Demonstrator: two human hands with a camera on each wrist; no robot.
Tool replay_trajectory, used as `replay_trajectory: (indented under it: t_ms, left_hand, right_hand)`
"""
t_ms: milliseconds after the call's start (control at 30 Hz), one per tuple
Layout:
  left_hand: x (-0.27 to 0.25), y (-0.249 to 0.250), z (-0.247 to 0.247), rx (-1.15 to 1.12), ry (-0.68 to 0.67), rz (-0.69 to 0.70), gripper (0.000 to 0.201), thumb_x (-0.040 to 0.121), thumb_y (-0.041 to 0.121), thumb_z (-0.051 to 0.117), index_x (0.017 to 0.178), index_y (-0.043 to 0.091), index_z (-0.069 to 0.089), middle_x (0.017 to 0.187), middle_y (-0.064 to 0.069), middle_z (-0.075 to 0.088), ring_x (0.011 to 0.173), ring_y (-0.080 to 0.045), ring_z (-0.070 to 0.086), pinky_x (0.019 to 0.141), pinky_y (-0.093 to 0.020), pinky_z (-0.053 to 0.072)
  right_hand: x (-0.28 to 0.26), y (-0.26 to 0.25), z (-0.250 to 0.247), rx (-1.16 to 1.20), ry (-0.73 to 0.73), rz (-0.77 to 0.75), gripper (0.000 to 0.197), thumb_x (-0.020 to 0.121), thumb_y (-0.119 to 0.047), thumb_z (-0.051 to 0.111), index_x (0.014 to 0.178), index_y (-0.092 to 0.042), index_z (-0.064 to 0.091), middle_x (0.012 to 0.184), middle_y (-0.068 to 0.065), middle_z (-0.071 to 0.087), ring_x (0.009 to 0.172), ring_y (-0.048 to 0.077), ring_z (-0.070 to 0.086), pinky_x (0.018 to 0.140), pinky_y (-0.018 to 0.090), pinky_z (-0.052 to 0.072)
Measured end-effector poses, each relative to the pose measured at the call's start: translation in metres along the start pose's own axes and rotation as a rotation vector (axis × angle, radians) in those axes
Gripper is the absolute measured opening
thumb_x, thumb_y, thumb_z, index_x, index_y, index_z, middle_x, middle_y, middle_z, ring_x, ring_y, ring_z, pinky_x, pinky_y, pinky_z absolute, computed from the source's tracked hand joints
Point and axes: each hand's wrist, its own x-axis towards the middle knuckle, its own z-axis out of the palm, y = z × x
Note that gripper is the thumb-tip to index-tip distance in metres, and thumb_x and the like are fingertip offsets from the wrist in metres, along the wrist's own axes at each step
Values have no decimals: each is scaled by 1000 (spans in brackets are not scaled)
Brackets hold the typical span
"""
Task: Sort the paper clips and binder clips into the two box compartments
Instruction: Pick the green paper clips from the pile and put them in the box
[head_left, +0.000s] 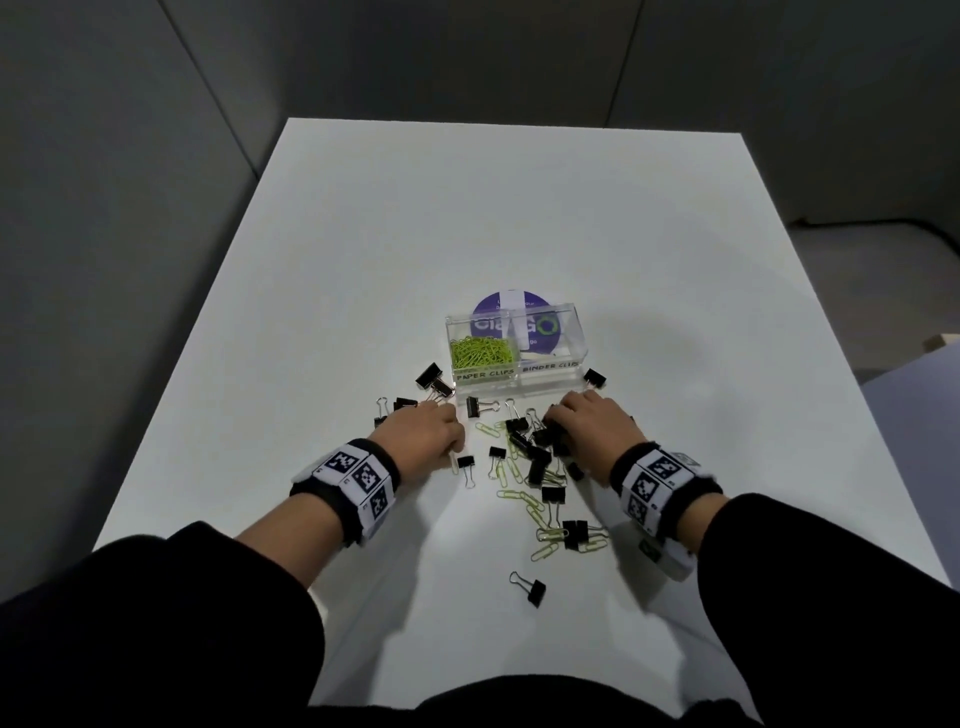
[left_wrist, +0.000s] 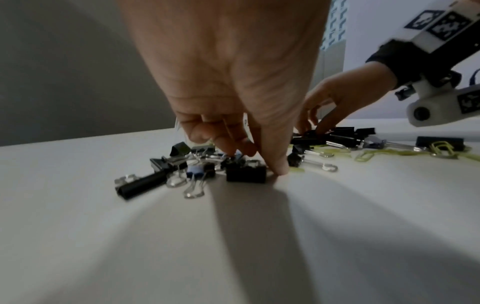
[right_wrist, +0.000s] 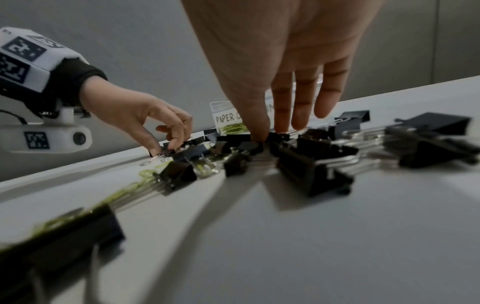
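Observation:
A clear two-compartment box (head_left: 571, 332) stands mid-table. Its left side, labelled PAPER CLIPS, holds green paper clips (head_left: 480, 351); the side labelled BINDER CLIPS shows no clips. Black binder clips (head_left: 537, 460) and green paper clips (head_left: 540, 514) lie mixed in front of it. My left hand (head_left: 441, 415) is down on a small cluster at the left, thumb and fingers pinching a black binder clip (left_wrist: 245, 173). My right hand (head_left: 558, 421) sits on the bigger pile, where thumb and forefinger pinch a binder clip (right_wrist: 279, 136) while the other fingers (right_wrist: 327, 102) stay straight.
A purple round sticker (head_left: 511, 304) lies under the box. One binder clip (head_left: 595, 376) sits right of the box and another (head_left: 532, 590) lies alone near me. The white table (head_left: 519, 208) stretches bare beyond the box; grey walls surround it.

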Motion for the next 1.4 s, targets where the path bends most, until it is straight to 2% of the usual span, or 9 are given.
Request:
replay_trajectory:
  t_ms: [167, 300, 433, 567, 800, 900, 1100, 1200, 1400]
  left_hand:
    - [3, 1, -1, 20, -1, 4, 20, 91, 26, 52, 105, 14, 61, 116, -4, 54, 109, -22, 48, 86, -34, 41]
    - [2, 5, -2, 37, 23, 39, 19, 93, 22, 45, 101, 12, 60, 110, -6, 56, 103, -22, 50, 79, -31, 41]
    - [4, 12, -9, -112, 111, -10, 15, 94, 17, 39, 91, 11, 53, 100, -9, 62, 83, -22, 52, 67, -29, 37]
    - [6, 15, -15, -233, 97, -40, 32, 95, 16, 42, 126, 18, 48, 128, -2, 55, 110, -22, 56, 88, -33, 45]
    - [14, 13, -8, -323, 136, -75, 20, 89, 5, 40, 101, 8, 55, 108, -8, 55, 98, -27, 56, 78, -29, 41]
    - [20, 15, -10, -379, 132, -94, 25, 88, 1, 40, 107, 10, 53, 108, -7, 56, 95, -22, 52, 77, -25, 36]
    - [37, 29, -9, -294, 178, -108, 29, 93, 34, 48, 109, 12, 54, 110, -4, 56, 98, -20, 55, 83, -32, 47]
    - [48, 32, -10, -225, 151, -122, 30, 89, 37, 54, 105, 12, 55, 109, -5, 58, 98, -22, 56, 83, -34, 49]
    - [56, 34, -12, -200, 137, -128, 21, 91, 27, 53, 104, 12, 59, 111, -7, 59, 102, -24, 57, 83, -34, 47]
  right_hand:
    - [-13, 15, -3, 6, -6, 44, 23, 87, -11, 51, 109, -8, 59, 109, 13, 59, 103, 31, 52, 80, 38, 41]
    - [-12, 12, -6, 6, 92, -8, 15, 73, -6, 69, 87, -7, 64, 87, 14, 66, 80, 36, 61, 63, 38, 48]
    - [7, -20, -14, 26, 30, 13, 31, 95, -31, 44, 118, -12, 51, 118, 7, 58, 109, 26, 52, 85, 35, 44]
    - [29, -40, -12, 3, -30, 104, 43, 91, -44, 46, 115, -8, 50, 119, 10, 56, 113, 28, 48, 88, 39, 42]
    - [40, -39, -10, 244, -53, 162, 34, 85, -34, 57, 110, -12, 55, 114, 10, 59, 108, 28, 51, 88, 38, 44]
    - [34, -29, -19, 354, 24, 162, 34, 86, -34, 57, 113, -13, 56, 114, 8, 61, 106, 25, 54, 90, 38, 47]
    - [13, 12, -27, 238, 17, 269, 34, 86, -25, 54, 118, -12, 54, 120, 10, 52, 113, 28, 49, 87, 37, 44]
    - [6, 29, -21, 167, -54, 358, 35, 86, -24, 54, 119, -13, 53, 121, 12, 51, 113, 31, 48, 87, 39, 44]
    - [2, 5, -10, 118, 91, 84, 37, 92, -32, 48, 125, -17, 51, 127, 7, 53, 115, 26, 47, 94, 38, 39]
